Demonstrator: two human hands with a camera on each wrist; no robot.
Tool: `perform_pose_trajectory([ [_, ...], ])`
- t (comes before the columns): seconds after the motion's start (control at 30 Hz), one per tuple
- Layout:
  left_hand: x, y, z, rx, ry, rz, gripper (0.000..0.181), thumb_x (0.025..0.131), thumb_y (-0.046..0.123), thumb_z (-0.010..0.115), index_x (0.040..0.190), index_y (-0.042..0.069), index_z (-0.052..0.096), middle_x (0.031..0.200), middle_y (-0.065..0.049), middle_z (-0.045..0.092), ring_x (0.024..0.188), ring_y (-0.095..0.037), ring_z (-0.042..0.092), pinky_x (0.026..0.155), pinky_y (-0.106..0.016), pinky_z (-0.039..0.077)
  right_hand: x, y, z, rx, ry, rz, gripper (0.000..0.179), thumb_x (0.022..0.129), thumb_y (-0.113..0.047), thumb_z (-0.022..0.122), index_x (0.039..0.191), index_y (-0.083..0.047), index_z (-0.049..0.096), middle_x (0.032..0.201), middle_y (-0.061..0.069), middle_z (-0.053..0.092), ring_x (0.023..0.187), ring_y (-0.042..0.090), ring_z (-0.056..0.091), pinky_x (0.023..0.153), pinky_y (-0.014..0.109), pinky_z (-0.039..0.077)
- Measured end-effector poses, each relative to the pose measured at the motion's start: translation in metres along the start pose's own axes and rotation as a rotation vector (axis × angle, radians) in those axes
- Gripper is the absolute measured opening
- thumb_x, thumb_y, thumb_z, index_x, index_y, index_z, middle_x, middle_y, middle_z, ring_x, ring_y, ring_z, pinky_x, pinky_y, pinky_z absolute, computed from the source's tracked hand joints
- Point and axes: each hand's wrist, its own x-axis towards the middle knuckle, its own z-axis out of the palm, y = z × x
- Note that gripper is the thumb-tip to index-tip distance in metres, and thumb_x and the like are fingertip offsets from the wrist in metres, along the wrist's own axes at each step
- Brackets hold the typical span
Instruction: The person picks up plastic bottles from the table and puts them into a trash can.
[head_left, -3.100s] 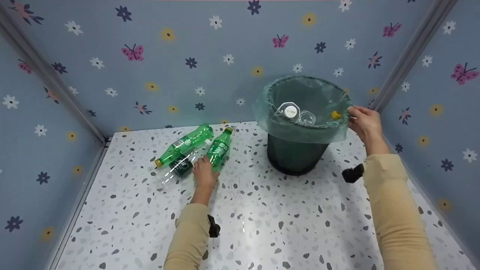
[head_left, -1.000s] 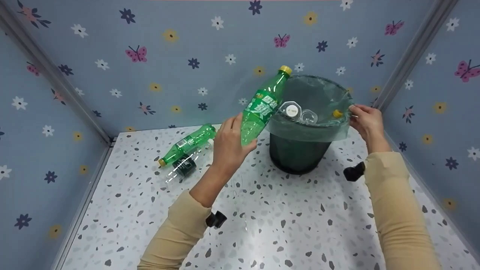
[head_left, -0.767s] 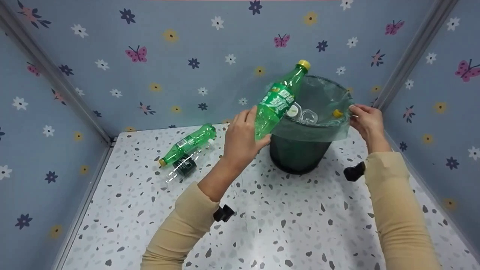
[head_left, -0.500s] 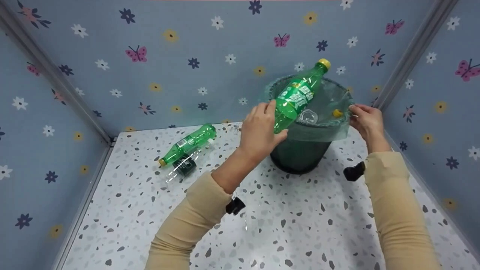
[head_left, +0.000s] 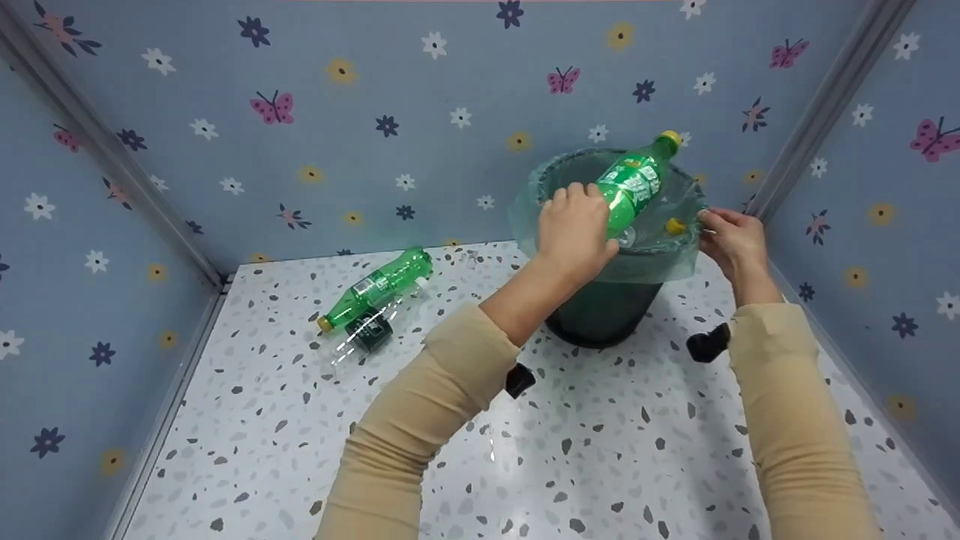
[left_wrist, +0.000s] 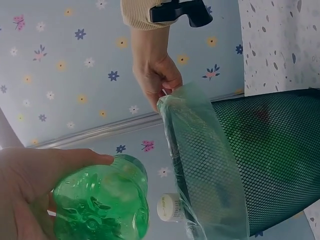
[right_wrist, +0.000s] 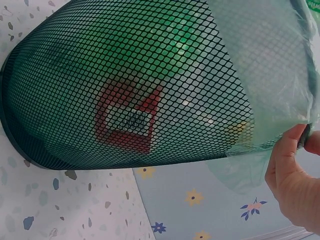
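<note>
In the head view my left hand [head_left: 576, 234] grips the lower end of a green plastic bottle [head_left: 631, 182], tilted with its yellow cap up and to the right, over the mouth of the waste bin [head_left: 600, 315]. The left wrist view shows the bottle's base [left_wrist: 100, 205] toward the camera. My right hand [head_left: 735, 244] pinches the bin's rim and its thin green liner [head_left: 652, 268] on the right side; the right wrist view shows this too. Inside the bin a yellow cap [head_left: 675, 226] is visible, and a white-capped bottle [left_wrist: 170, 207] shows in the left wrist view.
On the speckled surface [head_left: 465, 480] to the left lie another green bottle [head_left: 382, 287] and a clear bottle [head_left: 369, 331] with a dark label. Patterned walls [head_left: 405, 97] stand behind and at both sides. Through the bin's mesh a red-labelled item [right_wrist: 127, 120] shows.
My left hand has picked the green bottle up from the surface and carried it right, over the bin's mouth. My right hand has stayed at the rim.
</note>
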Motion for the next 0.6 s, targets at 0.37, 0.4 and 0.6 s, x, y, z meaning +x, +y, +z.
perform_pose_trajectory([
  [0.37, 0.03, 0.027, 0.0, 0.068, -0.148, -0.055, 0.05, 0.077, 0.042, 0.063, 0.12, 0.017, 0.054, 0.109, -0.003, 0.053, 0.1, -0.018, 0.048, 0.086, -0.031, 0.04, 0.0, 0.001, -0.001, 0.013, 0.0, 0.002, 0.043, 0.088, -0.019, 0.053, 0.125, 0.0, 0.042, 0.097, 0.003, 0.046, 0.072, 0.008, 0.052, 0.058, 0.017, 0.046],
  [0.4, 0.032, 0.028, 0.0, 0.073, -0.161, -0.056, 0.049, 0.078, 0.041, 0.063, 0.12, 0.017, 0.054, 0.11, -0.003, 0.053, 0.101, -0.018, 0.048, 0.087, -0.031, 0.04, 0.0, 0.001, -0.001, 0.011, -0.002, 0.0, 0.043, 0.088, -0.019, 0.054, 0.124, 0.0, 0.043, 0.097, 0.003, 0.046, 0.071, 0.008, 0.051, 0.058, 0.017, 0.046],
  [0.6, 0.044, 0.039, 0.002, 0.104, -0.228, -0.071, 0.049, 0.078, 0.037, 0.064, 0.122, 0.02, 0.052, 0.115, -0.004, 0.051, 0.102, -0.02, 0.048, 0.085, -0.033, 0.04, -0.001, 0.001, -0.001, 0.018, -0.003, -0.009, 0.045, 0.088, -0.019, 0.053, 0.128, 0.0, 0.041, 0.097, 0.003, 0.045, 0.07, 0.008, 0.05, 0.057, 0.016, 0.045],
])
